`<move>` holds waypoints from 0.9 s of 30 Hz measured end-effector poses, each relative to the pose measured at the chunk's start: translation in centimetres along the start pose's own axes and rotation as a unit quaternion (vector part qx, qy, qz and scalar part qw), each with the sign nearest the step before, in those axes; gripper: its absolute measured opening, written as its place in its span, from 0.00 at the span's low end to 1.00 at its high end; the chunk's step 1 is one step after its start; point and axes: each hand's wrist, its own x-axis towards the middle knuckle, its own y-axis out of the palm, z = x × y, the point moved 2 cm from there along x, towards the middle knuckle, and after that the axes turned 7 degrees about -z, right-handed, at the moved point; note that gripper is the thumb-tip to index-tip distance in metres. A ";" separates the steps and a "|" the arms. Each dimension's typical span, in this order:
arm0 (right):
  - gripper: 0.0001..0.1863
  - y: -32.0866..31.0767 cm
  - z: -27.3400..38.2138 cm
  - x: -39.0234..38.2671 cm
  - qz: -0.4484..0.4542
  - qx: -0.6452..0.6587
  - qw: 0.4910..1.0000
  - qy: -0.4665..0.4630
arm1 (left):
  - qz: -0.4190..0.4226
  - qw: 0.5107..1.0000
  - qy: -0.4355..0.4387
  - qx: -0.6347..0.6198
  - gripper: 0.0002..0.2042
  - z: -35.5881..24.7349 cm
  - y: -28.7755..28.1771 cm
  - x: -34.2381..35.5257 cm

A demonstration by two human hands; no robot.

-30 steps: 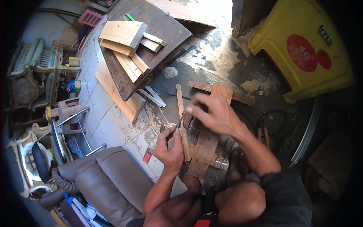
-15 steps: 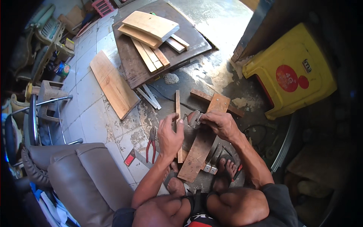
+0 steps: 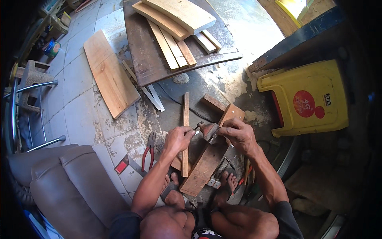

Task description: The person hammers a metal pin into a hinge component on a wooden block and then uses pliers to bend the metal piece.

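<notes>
A small, worn, rust-brown metal vise [image 3: 208, 130] sits against a long wooden plank [image 3: 211, 159] between my feet. My left hand [image 3: 178, 139] is closed in a pinch just left of the vise, on something small and thin by its end; I cannot make out what. At the vise's right side, the fingers of my right hand [image 3: 238, 135] are pressed together by its grey jaw, and whatever they grip is mostly hidden. A narrow wooden strip [image 3: 186, 107] runs beneath my left hand. Red-handled pliers [image 3: 148, 153] lie to the left.
Several boards [image 3: 179, 14] are stacked on a low dark table [image 3: 141, 59] ahead. A wide plank [image 3: 109, 75] lies on the tiled floor. A yellow plastic stool [image 3: 330, 95] lies tipped at right, and a brown padded seat [image 3: 75, 187] stands close at left. A red-and-silver tool [image 3: 121, 164] rests near the pliers.
My left hand has gone from fingers apart over the strip to a pinch next to the vise. My right hand stays by the jaw. The view has shifted, with the table now higher up.
</notes>
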 end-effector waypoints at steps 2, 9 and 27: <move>0.20 0.1 0.0 -0.3 -0.006 -0.009 1.000 0.003 | 0.070 0.997 -0.036 -0.018 0.14 -0.9 -0.6 0.9; 0.21 0.6 0.0 -0.7 -0.039 -0.011 0.999 0.031 | 0.104 0.815 -0.202 -0.533 0.14 0.1 1.7 5.9; 0.23 0.7 -0.2 -0.7 -0.035 -0.020 0.998 0.050 | -0.068 0.920 -0.067 -0.380 0.11 -2.4 2.1 -1.1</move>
